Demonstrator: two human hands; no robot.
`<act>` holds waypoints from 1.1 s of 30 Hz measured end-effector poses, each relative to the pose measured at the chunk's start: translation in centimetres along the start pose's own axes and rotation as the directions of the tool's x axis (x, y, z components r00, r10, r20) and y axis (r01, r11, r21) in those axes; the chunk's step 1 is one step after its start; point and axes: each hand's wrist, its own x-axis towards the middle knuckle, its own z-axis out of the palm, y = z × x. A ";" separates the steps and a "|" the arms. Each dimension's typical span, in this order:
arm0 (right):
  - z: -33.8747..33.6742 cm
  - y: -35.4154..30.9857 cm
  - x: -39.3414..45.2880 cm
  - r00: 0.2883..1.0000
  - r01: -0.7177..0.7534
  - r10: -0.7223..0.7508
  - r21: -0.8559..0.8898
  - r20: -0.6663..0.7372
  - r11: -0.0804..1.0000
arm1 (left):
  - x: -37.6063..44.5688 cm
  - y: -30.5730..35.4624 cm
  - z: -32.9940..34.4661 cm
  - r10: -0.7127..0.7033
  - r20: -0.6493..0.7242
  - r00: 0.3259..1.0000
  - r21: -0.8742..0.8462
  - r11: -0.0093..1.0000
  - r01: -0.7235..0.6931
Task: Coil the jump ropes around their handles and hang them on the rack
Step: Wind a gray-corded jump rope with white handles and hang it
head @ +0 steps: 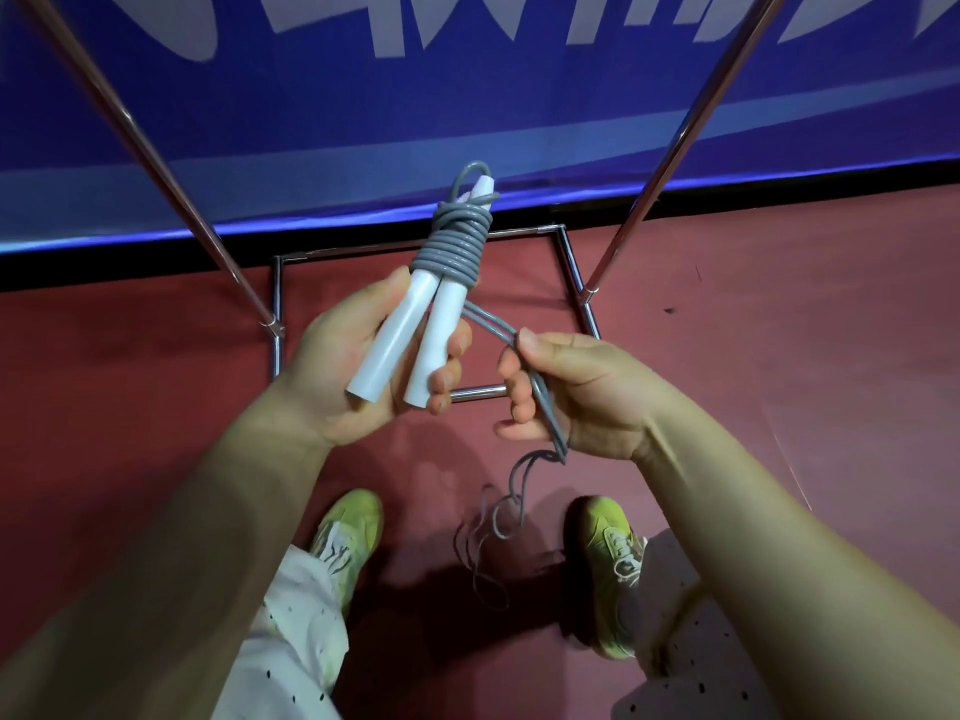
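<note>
Jump rope (457,241) work is at the coiling stage: the grey cord is wound in tight turns around the upper part of two white handles (410,340), which the left hand (363,366) grips side by side, fingers closed around their lower halves. From the bottom of the coil, a doubled strand runs down and to the right of the handles into the right hand (566,392), which is closed on it, thumb pressing the cord against the fingers. Below that hand the remaining cord (498,527) hangs in loose loops down to the red floor (779,381), between the person's two yellow-green shoes (608,553). The metal rack (571,283) stands just beyond the handles, its base frame on the floor and two slanted poles rising to either side; nothing hangs on the part in view. Judging from the slack left, several more turns are needed: the right hand should carry the doubled strand around the handles, keeping tension, then secure the end before hanging.
</note>
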 end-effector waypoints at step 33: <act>0.9 0.5 -0.4 0.857 0.083 -0.461 -0.821 -0.231 0.564 | 1.3 -3.1 1.2 0.213 -0.234 0.949 0.824 0.562 0.077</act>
